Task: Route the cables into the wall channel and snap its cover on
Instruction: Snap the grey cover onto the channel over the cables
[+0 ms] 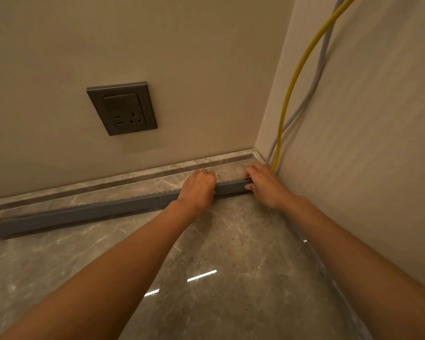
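Cables, one yellow cable (295, 77) and one grey cable (323, 57), are hanging down the right-hand wall from about 1 o'clock and dropping into the room corner at roughly 3 o'clock of the hands, where they are disappearing behind the right hand (264, 184). In the head view, the grey wall channel (88, 213) is lying along the foot of the back wall against the marble skirting (113, 186), running from the corner out toward 9 o'clock; a thin yellow line is showing at its far left end. Whether its cover is already seated cannot be told. The left hand (199, 186) is pressing down on the channel's top edge with its fingers (207, 171) curled over and closed on it. The right hand is sitting at the channel's corner end, fingers bent around that end, thumb below. Both forearms are reaching in from 6 o'clock over the glossy marble floor (231, 266). A dark wall socket (122, 109) is sitting on the back wall at 11 o'clock, well apart from the channel.
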